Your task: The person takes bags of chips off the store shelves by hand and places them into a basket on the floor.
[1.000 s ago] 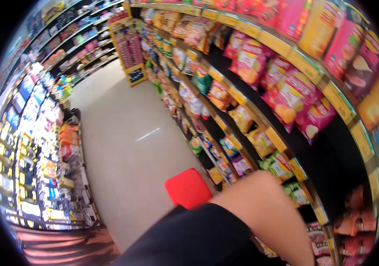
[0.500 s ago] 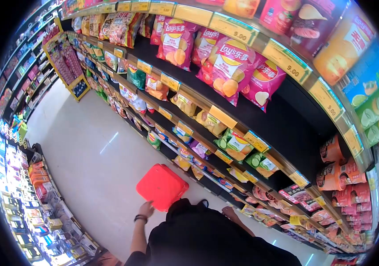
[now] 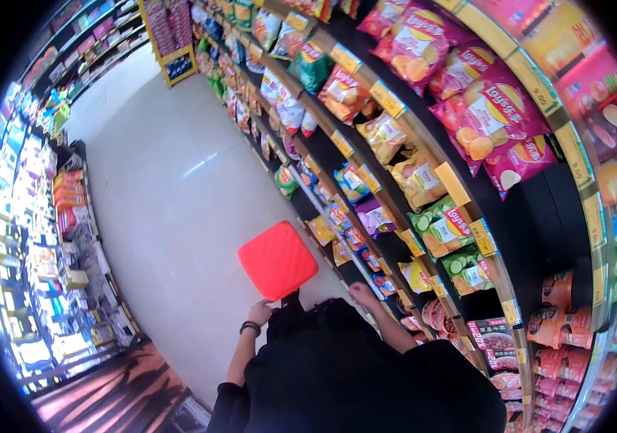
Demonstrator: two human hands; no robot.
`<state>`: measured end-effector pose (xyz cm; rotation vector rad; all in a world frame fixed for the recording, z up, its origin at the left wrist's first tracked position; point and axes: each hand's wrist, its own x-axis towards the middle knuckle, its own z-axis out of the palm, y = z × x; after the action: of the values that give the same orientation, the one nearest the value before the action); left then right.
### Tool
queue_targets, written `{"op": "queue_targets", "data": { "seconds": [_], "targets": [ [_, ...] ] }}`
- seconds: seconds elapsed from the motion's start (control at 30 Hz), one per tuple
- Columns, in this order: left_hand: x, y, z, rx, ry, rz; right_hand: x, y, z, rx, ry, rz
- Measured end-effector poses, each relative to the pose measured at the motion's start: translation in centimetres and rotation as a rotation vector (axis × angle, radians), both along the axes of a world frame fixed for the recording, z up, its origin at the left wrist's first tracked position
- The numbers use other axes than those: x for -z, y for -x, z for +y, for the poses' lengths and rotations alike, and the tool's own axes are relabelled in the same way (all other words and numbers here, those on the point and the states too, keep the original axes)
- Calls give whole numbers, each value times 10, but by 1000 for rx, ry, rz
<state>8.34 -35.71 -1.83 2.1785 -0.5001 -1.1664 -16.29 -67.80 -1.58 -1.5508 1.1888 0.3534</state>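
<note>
A red square stool stands on the aisle floor in front of my body, its ribbed top facing up. My left hand, with a dark band at the wrist, hangs at the stool's near corner. Its fingers look loosely extended and nothing shows in them; I cannot tell whether they touch the stool. My right hand is held low between my body and the snack shelf, fingers curled in, with no object visible. Closest to it are bagged chips on the lower shelves, including a yellow bag.
Along the right runs a tall shelf with pink chip bags, green cucumber-flavour chip bags and yellow price tags. On the left stands a brightly lit goods rack. A yellow-framed display stands down the aisle.
The view has turned, so the shelf runs more steeply and the stool appears more from above. My left hand now overlaps the stool's near corner; my right hand has come up and forward.
</note>
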Motion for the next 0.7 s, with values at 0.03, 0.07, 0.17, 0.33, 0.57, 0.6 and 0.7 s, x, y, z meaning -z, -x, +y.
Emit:
{"op": "queue_targets", "data": {
  "seconds": [0.03, 0.07, 0.17, 0.33, 0.57, 0.6, 0.7],
  "targets": [
    [-6, 11, -8, 17, -4, -1, -10, -18, 4, 31, 34, -20],
    [-8, 19, -11, 13, -34, -18, -29, -36, 8, 30, -8, -68],
    [-2, 22, -12, -24, -72, -46, -31, -63, 22, -67, -61, -187],
    [20, 15, 43, -103, -85, -11, -26, -60, 18, -343, -144, -132],
    [25, 25, 101, -332, -299, -38, 19, -10, -43, 23, -122, 25],
    [19, 31, 98, -370, -297, -44, 17, -3, -49, 95, -146, -7],
    [0, 50, 66, -408, -224, 74, 29, 14, -65, 177, -158, -24]
  ]
}}
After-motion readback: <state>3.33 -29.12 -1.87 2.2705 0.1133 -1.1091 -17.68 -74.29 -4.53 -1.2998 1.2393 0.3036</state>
